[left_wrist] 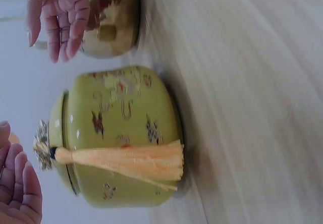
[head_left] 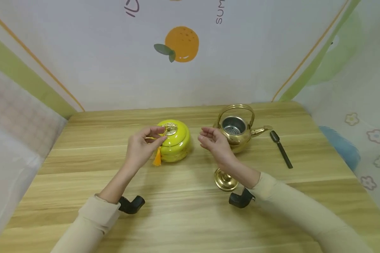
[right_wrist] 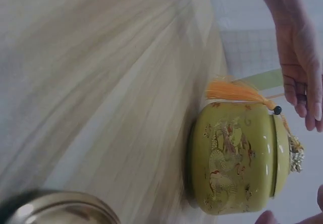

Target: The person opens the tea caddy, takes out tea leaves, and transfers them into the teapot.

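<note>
A yellow lidded jar (head_left: 175, 149) with a gold knob (head_left: 170, 129) and an orange tassel (head_left: 157, 157) stands on the wooden table. My left hand (head_left: 142, 144) hovers by the knob with loosely bent fingers, apart from the lid in the right wrist view. Gold dragon patterns cover the jar (right_wrist: 229, 158). To the jar's right my right hand (head_left: 217, 146) is raised, its fingers relaxed and holding nothing. It partly hides a brass teapot (head_left: 240, 142), whose open top shows a metal strainer (head_left: 234, 125).
Right of the teapot spout lies a dark scoop (head_left: 282, 149). Below my right wrist is a round brass piece (head_left: 225, 180) with a short stem, partly covered by the forearm. Behind the table (head_left: 177, 218) rises a pale wall (head_left: 114, 70) with a painted orange.
</note>
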`<action>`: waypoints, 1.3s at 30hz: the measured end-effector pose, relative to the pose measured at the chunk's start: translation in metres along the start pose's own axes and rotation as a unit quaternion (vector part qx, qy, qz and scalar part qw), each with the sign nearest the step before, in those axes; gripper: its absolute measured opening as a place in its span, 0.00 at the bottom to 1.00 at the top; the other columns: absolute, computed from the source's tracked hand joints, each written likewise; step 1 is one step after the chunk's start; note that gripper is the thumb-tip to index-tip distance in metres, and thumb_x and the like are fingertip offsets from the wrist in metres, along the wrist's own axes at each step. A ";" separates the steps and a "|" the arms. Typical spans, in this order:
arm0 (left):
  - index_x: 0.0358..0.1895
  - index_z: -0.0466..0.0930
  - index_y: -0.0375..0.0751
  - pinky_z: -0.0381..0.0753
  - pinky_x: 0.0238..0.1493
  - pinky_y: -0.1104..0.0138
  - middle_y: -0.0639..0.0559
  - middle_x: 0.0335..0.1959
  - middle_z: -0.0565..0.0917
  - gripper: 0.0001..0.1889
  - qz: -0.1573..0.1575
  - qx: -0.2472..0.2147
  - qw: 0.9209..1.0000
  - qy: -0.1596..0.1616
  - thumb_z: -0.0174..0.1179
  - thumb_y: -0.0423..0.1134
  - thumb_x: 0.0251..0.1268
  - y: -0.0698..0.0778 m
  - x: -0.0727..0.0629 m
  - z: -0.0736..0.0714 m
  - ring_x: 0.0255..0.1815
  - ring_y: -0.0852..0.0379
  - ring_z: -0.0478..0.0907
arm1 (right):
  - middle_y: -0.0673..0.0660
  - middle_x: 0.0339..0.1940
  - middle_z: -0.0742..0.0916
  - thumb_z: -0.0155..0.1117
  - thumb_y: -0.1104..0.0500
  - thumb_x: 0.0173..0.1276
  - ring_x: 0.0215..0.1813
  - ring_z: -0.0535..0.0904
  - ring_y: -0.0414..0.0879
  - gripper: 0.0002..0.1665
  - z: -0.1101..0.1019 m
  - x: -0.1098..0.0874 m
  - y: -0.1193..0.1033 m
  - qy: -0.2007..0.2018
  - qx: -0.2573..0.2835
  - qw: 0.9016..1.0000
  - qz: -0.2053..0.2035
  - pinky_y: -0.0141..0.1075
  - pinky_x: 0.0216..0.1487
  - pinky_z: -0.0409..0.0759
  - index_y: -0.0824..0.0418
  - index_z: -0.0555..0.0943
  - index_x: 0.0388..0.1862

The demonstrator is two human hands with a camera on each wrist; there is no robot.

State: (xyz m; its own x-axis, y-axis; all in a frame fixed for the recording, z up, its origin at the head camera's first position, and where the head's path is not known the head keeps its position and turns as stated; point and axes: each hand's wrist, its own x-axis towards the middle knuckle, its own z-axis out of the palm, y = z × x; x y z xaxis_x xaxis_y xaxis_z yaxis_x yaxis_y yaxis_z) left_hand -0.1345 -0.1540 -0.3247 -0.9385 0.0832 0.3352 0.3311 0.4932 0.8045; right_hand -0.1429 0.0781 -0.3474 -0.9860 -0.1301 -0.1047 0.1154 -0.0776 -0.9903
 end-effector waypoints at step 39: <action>0.47 0.83 0.37 0.75 0.40 0.63 0.43 0.42 0.82 0.16 0.000 0.078 0.996 -0.053 0.68 0.37 0.55 -0.015 0.035 0.006 0.39 0.50 0.75 | 0.60 0.77 0.51 0.66 0.66 0.61 0.77 0.46 0.54 0.52 0.031 0.033 0.016 -0.123 -0.108 0.987 0.003 0.44 0.74 0.51 0.63 0.45 0.76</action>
State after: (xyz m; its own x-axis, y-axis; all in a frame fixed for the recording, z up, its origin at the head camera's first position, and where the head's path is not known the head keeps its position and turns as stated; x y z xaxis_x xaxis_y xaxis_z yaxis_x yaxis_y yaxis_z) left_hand -0.1724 -0.1532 -0.3277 -0.9464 0.1702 0.2744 0.3192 0.6215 0.7155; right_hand -0.1693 0.0417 -0.3636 -0.9235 -0.3674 -0.1106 0.0660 0.1319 -0.9891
